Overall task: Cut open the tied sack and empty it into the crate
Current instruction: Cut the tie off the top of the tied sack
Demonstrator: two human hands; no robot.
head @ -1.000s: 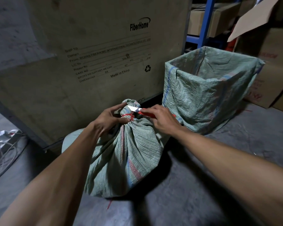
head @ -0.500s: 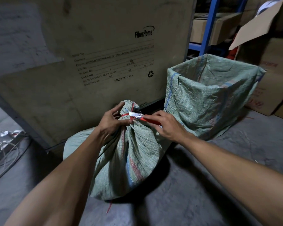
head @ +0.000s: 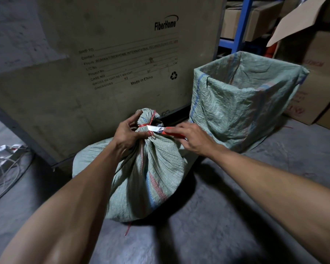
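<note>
A green woven sack (head: pixel 150 172) stands on the concrete floor, its neck bunched and bound with red string (head: pixel 148 124). My left hand (head: pixel 127 135) grips the neck just under the string. My right hand (head: pixel 192 139) holds a red-handled utility knife (head: pixel 161 129) whose silver blade touches the string from the right. Behind and to the right stands the crate (head: pixel 242 103), lined with a green woven bag, its top open.
A big printed wooden shipping box (head: pixel 107 60) rises right behind the sack. Cardboard boxes (head: pixel 316 88) and a blue shelf post (head: pixel 240 29) are at the back right. Loose wires and metal parts (head: pixel 4 161) lie at the left. A red string scrap (head: pixel 128 228) lies by the sack's base.
The knife blade has slid left against the red string, and my left hand has shifted its hold on the neck. The view has tilted, so everything sits a little lower.
</note>
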